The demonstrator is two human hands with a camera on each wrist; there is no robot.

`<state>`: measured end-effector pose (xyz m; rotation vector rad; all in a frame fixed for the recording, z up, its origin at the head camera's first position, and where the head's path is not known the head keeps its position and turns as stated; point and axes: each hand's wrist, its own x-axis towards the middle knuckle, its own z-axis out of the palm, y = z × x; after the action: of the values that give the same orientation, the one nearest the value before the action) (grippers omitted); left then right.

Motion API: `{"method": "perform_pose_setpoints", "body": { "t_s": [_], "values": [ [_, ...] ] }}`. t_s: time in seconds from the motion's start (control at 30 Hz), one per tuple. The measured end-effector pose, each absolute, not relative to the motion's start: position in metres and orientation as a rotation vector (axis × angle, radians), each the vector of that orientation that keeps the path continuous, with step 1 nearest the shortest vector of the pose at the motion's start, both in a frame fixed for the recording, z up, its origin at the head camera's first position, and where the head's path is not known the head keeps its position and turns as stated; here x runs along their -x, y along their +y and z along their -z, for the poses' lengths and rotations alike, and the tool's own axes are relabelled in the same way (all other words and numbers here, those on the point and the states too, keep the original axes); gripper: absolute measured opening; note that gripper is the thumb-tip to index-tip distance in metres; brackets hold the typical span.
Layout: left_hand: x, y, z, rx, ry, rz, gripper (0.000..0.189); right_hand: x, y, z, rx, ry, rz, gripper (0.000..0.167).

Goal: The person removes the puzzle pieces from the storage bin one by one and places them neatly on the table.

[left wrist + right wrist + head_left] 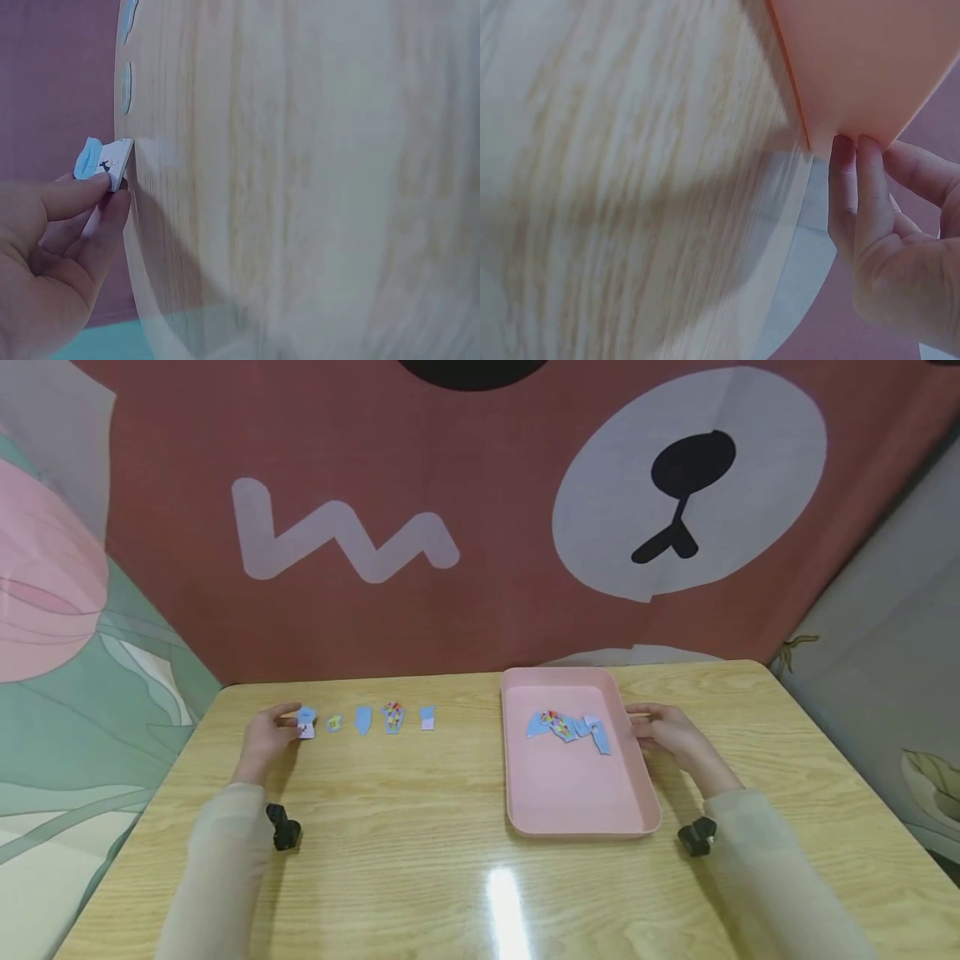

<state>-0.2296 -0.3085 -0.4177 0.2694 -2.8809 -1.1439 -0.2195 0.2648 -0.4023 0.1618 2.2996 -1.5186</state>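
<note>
I am pinching a small blue-and-white puzzle piece [106, 163] between the thumb and fingers of my left hand [267, 737], which is closing down to just the thickness of the piece. The piece is sitting at the left end of a row at the far side of the tabletop [405, 793], its white part facing up toward my thumb; whether its lower edge is touching the wood I cannot tell. To its right, well apart from one another, a small yellow-green piece [333, 723], a plain blue piece [363, 720], a multicoloured piece [393, 717] and another half-blue piece [427, 717] are lying in line. My right hand [667, 733] is gripping nothing: its fingers are reaching out fairly straight, their tips touching the outside of the right wall of a pink tray [581, 802]. In the far half of that tray, a cluster of blue and multicoloured pieces [564, 727] is lying. Behind the tabletop, a reddish-brown cloth [495, 618] with a printed animal muzzle is hanging.
</note>
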Motion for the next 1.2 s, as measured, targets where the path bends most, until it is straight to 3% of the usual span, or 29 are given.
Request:
{"method": "perform_pose_setpoints", "body": {
  "t_s": [1.2],
  "values": [
    [0.2306,-0.3034,0.4177,-0.418,-2.854,1.255,0.047,0.2195,0.2643,0.4034,-0.155,2.305,1.513,0.055]
  ]
}}
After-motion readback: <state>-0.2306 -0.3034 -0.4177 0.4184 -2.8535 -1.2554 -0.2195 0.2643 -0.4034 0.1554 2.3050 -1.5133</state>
